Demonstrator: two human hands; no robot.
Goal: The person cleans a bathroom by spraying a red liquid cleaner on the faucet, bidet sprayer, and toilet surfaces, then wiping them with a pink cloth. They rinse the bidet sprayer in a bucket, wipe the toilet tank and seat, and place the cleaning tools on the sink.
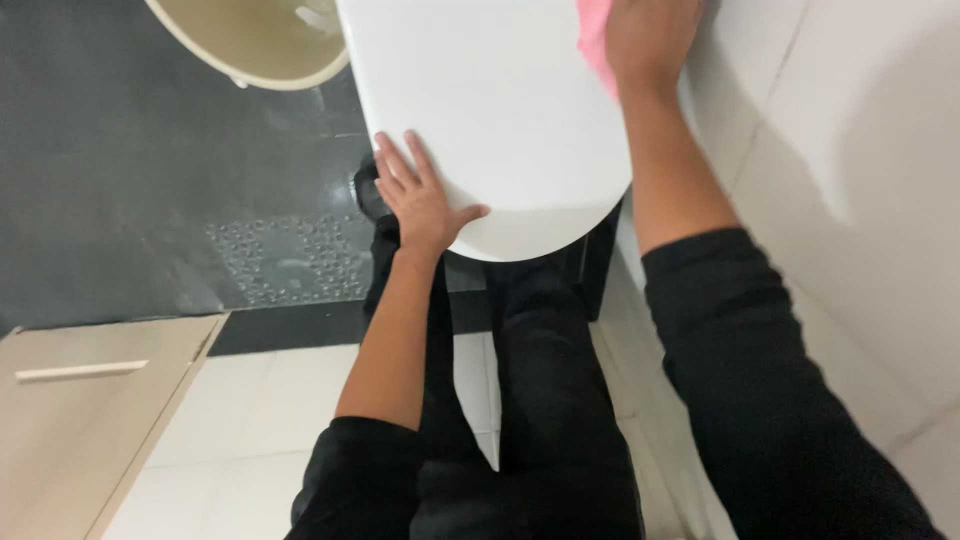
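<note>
The white toilet lid [500, 110] fills the top middle of the view, raised and held at an angle, its rounded front edge pointing down toward the person's dark trousers [540, 400]. The main risk, as I judge it, is that lid: it seems to be steadied only by one hand at its lower left edge, so a hard push from the wiping hand near the upper right edge could swing it shut onto fingers or bang it against the beige bowl [250, 45] that shows at the top left corner of the view. A second risk is footing, since the dark grey floor [130, 180] carries a patch of what look like droplets [290, 255] just left of the legs, and a slip there would pull both arms off the lid. The left hand [420, 200] reaches up with the forearm bare and the black sleeve pushed back; its fingers are spread flat on the lid's face and the thumb hooks along the lower rim. The right hand [650, 40] is stretched higher, near the white tiled wall [850, 150], pressing a pink cloth [597, 40] against the lid; its fingers run out of view at the top, so I cannot tell how they lie.
</note>
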